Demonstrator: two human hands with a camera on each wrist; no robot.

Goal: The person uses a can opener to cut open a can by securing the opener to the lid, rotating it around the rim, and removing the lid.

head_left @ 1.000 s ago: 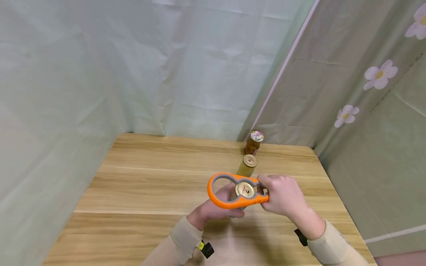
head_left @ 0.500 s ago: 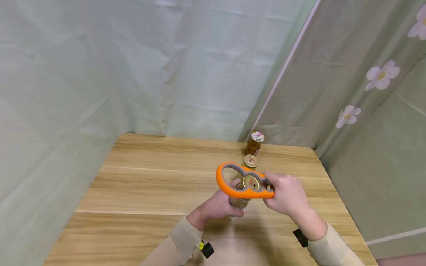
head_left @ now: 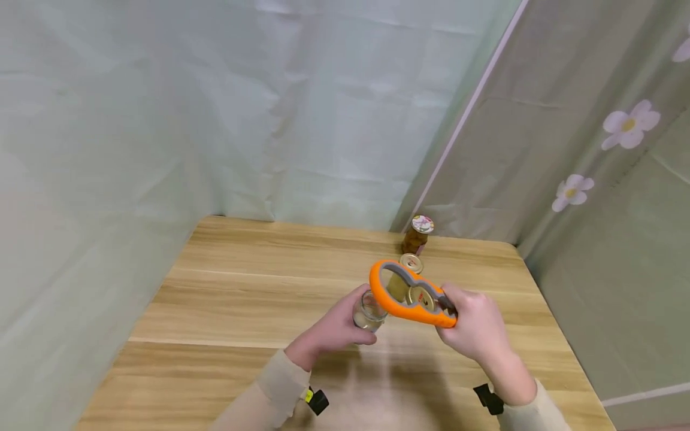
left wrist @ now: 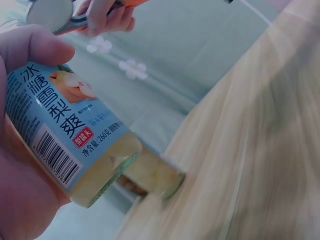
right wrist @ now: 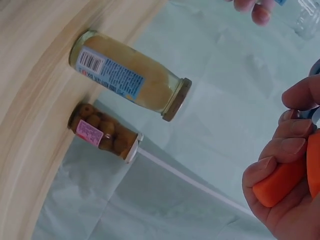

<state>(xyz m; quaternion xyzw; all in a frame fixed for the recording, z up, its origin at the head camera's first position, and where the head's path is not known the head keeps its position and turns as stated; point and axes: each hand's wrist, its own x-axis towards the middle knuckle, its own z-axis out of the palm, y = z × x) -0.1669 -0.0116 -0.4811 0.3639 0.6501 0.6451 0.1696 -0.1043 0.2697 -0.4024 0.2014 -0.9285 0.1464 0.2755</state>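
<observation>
My left hand (head_left: 336,323) grips a glass jar (head_left: 369,318) with a blue label and pale fruit inside. Its mouth is uncovered, and it tilts above the table in the left wrist view. My right hand (head_left: 477,326) holds an orange and grey jar opener (head_left: 384,299) by its handles. A gold lid (head_left: 420,298) sits in the opener's middle opening, apart from the jar and to its right. In the right wrist view, orange handle (right wrist: 280,185) shows between curled fingers, and the rest of the opener is cut off.
Behind the opener stands a second pale fruit jar (right wrist: 125,72) with its gold lid on. Farther back, near the curtain (head_left: 334,120), is a smaller jar (head_left: 415,240) of brown round fruit with a patterned lid. All this is on the wooden table (head_left: 242,299).
The lid has come off the jar inside the opener. My right hand has moved the opener right, while my left hand has drawn the jar slightly left.
</observation>
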